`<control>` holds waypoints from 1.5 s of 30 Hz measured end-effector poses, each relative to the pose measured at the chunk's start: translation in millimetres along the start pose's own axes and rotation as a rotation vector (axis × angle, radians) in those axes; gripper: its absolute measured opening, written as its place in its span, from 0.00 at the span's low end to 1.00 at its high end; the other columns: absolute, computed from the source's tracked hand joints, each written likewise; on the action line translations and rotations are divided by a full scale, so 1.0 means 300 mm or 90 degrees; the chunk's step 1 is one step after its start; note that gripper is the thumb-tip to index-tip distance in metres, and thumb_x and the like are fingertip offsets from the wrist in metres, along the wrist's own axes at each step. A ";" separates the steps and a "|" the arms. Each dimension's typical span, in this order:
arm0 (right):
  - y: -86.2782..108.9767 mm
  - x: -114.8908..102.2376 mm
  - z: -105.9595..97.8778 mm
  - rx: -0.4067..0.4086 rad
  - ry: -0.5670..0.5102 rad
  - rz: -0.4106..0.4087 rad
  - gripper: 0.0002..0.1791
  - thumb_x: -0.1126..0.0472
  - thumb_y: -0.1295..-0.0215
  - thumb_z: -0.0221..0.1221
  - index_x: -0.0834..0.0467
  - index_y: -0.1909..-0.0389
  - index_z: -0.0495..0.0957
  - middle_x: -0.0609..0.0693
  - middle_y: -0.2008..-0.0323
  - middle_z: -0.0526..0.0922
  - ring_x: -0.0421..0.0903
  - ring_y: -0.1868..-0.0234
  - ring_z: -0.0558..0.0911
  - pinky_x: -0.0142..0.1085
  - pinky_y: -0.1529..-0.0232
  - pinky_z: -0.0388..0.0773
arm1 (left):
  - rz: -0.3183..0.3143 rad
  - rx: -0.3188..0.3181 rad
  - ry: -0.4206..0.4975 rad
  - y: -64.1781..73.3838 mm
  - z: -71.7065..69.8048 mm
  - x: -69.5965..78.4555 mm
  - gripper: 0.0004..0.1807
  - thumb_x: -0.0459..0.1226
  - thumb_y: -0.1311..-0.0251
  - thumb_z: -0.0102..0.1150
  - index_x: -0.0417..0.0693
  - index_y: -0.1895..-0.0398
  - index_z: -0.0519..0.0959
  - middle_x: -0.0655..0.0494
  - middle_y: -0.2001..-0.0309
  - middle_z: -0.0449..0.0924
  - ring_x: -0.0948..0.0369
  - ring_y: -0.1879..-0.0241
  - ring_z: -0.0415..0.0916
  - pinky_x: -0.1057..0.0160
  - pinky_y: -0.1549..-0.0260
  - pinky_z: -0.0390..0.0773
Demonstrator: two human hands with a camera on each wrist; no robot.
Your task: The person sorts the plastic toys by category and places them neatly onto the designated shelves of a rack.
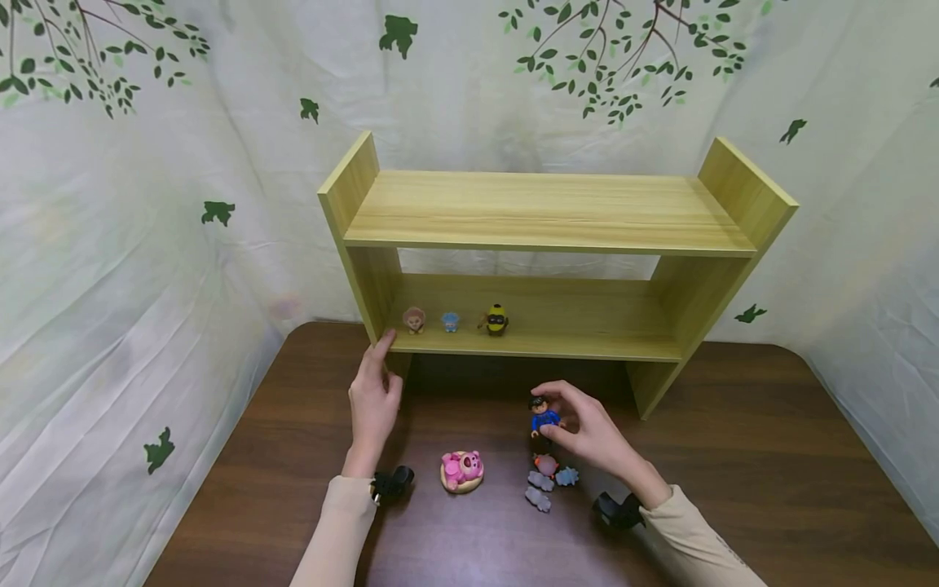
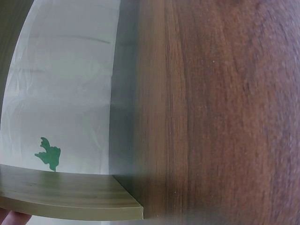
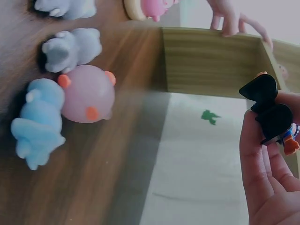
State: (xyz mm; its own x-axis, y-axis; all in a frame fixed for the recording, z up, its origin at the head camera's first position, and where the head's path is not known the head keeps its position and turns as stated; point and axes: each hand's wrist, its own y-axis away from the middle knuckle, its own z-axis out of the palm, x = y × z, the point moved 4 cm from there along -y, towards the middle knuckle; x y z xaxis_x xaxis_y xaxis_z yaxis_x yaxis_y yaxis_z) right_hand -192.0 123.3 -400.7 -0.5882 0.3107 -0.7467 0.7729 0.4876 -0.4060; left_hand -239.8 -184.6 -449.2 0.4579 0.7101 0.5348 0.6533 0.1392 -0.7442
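My right hand [image 1: 587,420] pinches a toy figure [image 1: 544,417] with black hair and a blue top, held upright above the table. In the right wrist view its black legs [image 3: 269,105] face the camera. My left hand [image 1: 374,403] touches the front edge of the left side panel of a wooden shelf [image 1: 528,346], fingers fairly straight. Only its fingertips show in the left wrist view. Below the held figure lie a round pink toy [image 3: 88,93], a light blue animal toy [image 3: 40,122] and two grey animal toys [image 1: 539,499].
On the middle board stand a brown figurine [image 1: 414,319], a small blue one [image 1: 451,322] and a yellow-and-black one [image 1: 496,319]. A pink bear toy on a yellow base [image 1: 462,471] lies between my arms on the brown table [image 1: 770,473]. A leaf-print cloth [image 1: 257,163] hangs behind.
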 end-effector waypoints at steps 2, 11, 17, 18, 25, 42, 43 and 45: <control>-0.003 -0.008 -0.005 0.004 -0.003 -0.002 0.24 0.77 0.48 0.64 0.68 0.48 0.73 0.58 0.63 0.79 0.53 0.66 0.78 0.35 0.69 0.78 | 0.004 0.004 0.001 0.000 0.001 0.000 0.44 0.14 0.55 0.51 0.57 0.33 0.68 0.46 0.42 0.73 0.59 0.80 0.56 0.59 0.80 0.61; -0.006 0.058 -0.005 0.023 -0.006 -0.001 0.27 0.76 0.48 0.65 0.65 0.45 0.72 0.57 0.60 0.79 0.52 0.65 0.79 0.35 0.67 0.79 | 0.019 0.018 0.000 -0.001 0.003 0.001 0.45 0.13 0.57 0.50 0.56 0.33 0.68 0.46 0.42 0.74 0.59 0.80 0.55 0.59 0.81 0.61; -0.011 0.093 -0.014 0.040 -0.027 -0.006 0.26 0.72 0.46 0.66 0.61 0.44 0.72 0.51 0.59 0.80 0.45 0.62 0.80 0.34 0.66 0.79 | 0.017 0.016 0.001 -0.001 0.003 0.000 0.45 0.13 0.56 0.50 0.56 0.33 0.68 0.47 0.42 0.74 0.59 0.79 0.56 0.59 0.80 0.61; -0.013 0.091 -0.016 0.042 -0.034 -0.008 0.26 0.71 0.45 0.66 0.61 0.44 0.72 0.50 0.59 0.80 0.45 0.62 0.80 0.34 0.66 0.79 | 0.016 0.015 0.001 0.000 0.003 0.000 0.45 0.13 0.56 0.50 0.56 0.33 0.68 0.47 0.42 0.74 0.59 0.79 0.56 0.59 0.80 0.61; -0.031 0.074 -0.035 0.058 -0.031 -0.020 0.25 0.71 0.44 0.65 0.62 0.44 0.72 0.51 0.58 0.80 0.45 0.61 0.80 0.34 0.65 0.79 | 0.006 0.006 -0.003 0.001 0.002 -0.003 0.44 0.14 0.55 0.51 0.56 0.33 0.68 0.47 0.42 0.74 0.57 0.78 0.59 0.59 0.80 0.62; -0.092 -0.093 -0.098 0.126 -0.039 -0.035 0.24 0.79 0.47 0.62 0.72 0.47 0.72 0.63 0.60 0.80 0.53 0.62 0.80 0.33 0.65 0.79 | 0.002 0.002 -0.005 0.000 0.002 -0.002 0.44 0.15 0.54 0.51 0.58 0.33 0.67 0.46 0.43 0.73 0.55 0.76 0.61 0.57 0.78 0.63; -0.094 -0.092 -0.100 0.128 -0.039 -0.036 0.24 0.79 0.47 0.62 0.72 0.47 0.72 0.63 0.60 0.80 0.53 0.62 0.80 0.33 0.65 0.79 | 0.001 0.000 -0.005 0.000 0.002 -0.003 0.44 0.14 0.54 0.51 0.58 0.33 0.67 0.47 0.43 0.73 0.54 0.75 0.61 0.57 0.78 0.63; -0.098 -0.093 -0.103 0.131 -0.039 -0.035 0.24 0.79 0.47 0.62 0.72 0.47 0.72 0.63 0.60 0.80 0.53 0.62 0.81 0.33 0.65 0.79 | 0.003 0.002 -0.006 0.000 0.002 -0.003 0.44 0.15 0.54 0.51 0.57 0.33 0.67 0.47 0.42 0.74 0.53 0.74 0.62 0.56 0.77 0.63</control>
State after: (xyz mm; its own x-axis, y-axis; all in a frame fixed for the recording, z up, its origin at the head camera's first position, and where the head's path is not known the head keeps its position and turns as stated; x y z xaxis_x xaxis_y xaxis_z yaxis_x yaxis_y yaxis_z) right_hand -205.7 125.6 -351.7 -0.6202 0.2351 -0.7484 0.7760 0.3236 -0.5414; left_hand -240.6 -184.8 -450.1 0.4550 0.7174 0.5276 0.6489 0.1386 -0.7481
